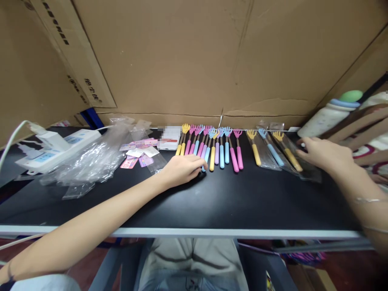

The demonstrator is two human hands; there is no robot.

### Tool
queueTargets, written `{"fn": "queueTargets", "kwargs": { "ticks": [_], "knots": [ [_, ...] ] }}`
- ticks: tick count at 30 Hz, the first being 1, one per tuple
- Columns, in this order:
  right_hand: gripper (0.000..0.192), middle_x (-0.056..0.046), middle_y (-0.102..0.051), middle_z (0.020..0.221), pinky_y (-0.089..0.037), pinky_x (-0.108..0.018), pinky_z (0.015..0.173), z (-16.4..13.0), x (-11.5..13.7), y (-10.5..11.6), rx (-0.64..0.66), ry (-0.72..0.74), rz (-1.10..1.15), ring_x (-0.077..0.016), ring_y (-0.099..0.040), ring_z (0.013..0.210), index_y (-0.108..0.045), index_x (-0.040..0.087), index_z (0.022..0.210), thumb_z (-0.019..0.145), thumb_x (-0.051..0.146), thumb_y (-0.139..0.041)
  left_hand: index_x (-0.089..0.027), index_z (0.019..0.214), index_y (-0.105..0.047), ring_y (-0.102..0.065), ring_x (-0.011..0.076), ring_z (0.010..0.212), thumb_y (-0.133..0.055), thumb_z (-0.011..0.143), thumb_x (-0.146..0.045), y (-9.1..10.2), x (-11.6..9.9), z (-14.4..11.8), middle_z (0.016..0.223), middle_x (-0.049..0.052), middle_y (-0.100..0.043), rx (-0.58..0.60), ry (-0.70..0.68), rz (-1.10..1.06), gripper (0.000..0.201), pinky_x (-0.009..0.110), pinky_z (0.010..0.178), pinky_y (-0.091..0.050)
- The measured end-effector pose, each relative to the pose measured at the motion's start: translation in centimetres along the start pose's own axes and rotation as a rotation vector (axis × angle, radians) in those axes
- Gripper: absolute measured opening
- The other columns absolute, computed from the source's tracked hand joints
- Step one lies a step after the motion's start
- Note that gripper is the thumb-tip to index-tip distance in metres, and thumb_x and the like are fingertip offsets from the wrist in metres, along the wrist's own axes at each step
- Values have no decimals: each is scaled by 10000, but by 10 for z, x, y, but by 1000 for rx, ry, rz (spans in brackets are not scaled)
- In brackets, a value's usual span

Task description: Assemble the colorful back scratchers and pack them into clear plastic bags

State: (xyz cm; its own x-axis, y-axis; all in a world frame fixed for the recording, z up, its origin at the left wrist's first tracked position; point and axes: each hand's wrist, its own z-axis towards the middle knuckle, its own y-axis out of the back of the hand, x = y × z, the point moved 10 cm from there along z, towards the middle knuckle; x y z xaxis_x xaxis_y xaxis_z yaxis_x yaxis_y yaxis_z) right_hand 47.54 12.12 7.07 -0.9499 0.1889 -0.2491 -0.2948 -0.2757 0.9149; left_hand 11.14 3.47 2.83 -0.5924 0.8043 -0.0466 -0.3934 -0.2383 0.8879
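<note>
A row of small claw-headed back scratchers [222,155] with pink, blue, yellow and purple handles lies across the middle of the black table. My left hand [183,167] is at the front of this row, its fingers bent together at the lower end of a light blue back scratcher [207,155]. To the right, several back scratchers lie in clear plastic bags, among them a blue one [273,151] and a yellow one [291,155]. My right hand [325,153], slightly blurred, is just right of the bagged yellow one, thumb and forefinger apart with nothing visible between them.
A pile of clear plastic bags [93,155] and printed pink and purple cards [142,151] lie at the left, beside a white power strip [65,149] with plugs. A small white box [170,139] is behind the cards. A bottle [329,117] leans at the back right. Cardboard [188,60] walls the back.
</note>
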Motion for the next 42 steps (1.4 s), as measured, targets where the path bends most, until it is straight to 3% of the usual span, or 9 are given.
{"fn": "queueTargets", "kwargs": {
  "ticks": [4, 10, 14, 17, 22, 30, 33, 37, 42],
  "knots": [
    [347, -166, -692, 990, -313, -324, 528, -21, 60, 39, -16, 104, -29, -292, -629, 854, -610, 191, 1059, 884, 417, -414, -238, 1007, -597, -620, 121, 901, -436, 901, -141, -1, -3, 0, 941, -28, -672, 12, -36, 43, 216, 214, 665, -385],
    [260, -18, -706, 844, -339, -258, 542, -56, 184, 84, 16, 552, 280, -184, -634, 735, -621, 263, 943, 896, 424, -422, -242, 1019, -597, -617, 114, 923, -433, 912, -156, -1, -2, 0, 952, -25, -672, 22, -32, 28, 214, 212, 691, -395],
    [225, -37, -699, 854, -325, -261, 552, -68, 240, 97, -68, 728, 232, -189, -633, 775, -628, 233, 938, 905, 348, -438, -239, 1016, -599, -612, 125, 923, -479, 907, -206, -1, -3, 1, 950, -18, -670, 40, -33, 39, 165, 219, 694, -391],
    [222, -43, -692, 854, -314, -263, 559, -72, 263, 91, -123, 825, 211, -184, -627, 780, -635, 217, 921, 920, 297, -428, -242, 1010, -601, -605, 128, 916, -526, 901, -258, -1, -4, 1, 947, -22, -664, 51, -51, 53, 134, 224, 680, -384],
    [263, -67, -675, 842, -359, -260, 635, -76, 265, 73, -181, 949, 289, -180, -608, 801, -638, 188, 886, 944, 315, -416, -253, 998, -625, -589, 124, 885, -541, 917, -319, 4, -5, 2, 917, -16, -645, 16, -86, 134, 134, 226, 654, -372],
    [273, -70, -671, 859, -408, -280, 667, -78, 256, 67, -164, 960, 310, -190, -605, 818, -642, 195, 919, 941, 337, -409, -239, 977, -649, -569, 134, 863, -514, 935, -361, 12, 2, 1, 935, 7, -646, -20, -82, 203, 186, 228, 643, -372],
    [286, -63, -680, 893, -409, -278, 672, -68, 246, 71, -169, 912, 283, -189, -616, 848, -641, 202, 927, 946, 323, -383, -241, 1007, -646, -569, 141, 884, -519, 932, -365, 11, 3, 0, 961, 3, -656, -9, -76, 182, 193, 228, 655, -375],
    [267, -45, -695, 960, -405, -272, 662, -41, 211, 75, -184, 744, 299, -190, -630, 869, -636, 228, 965, 931, 327, -390, -255, 1042, -647, -572, 136, 902, -509, 939, -340, 9, 4, 0, 999, -4, -665, 14, -54, 141, 192, 219, 672, -386],
    [271, -15, -711, 869, -361, -260, 565, -10, 178, 46, -57, 594, 220, -175, -624, 708, -637, 244, 954, 903, 382, -410, -264, 1100, -636, -583, 135, 954, -487, 949, -327, 7, 5, 0, 1072, -10, -663, 30, -44, 109, 222, 218, 731, -416]
  ]
}}
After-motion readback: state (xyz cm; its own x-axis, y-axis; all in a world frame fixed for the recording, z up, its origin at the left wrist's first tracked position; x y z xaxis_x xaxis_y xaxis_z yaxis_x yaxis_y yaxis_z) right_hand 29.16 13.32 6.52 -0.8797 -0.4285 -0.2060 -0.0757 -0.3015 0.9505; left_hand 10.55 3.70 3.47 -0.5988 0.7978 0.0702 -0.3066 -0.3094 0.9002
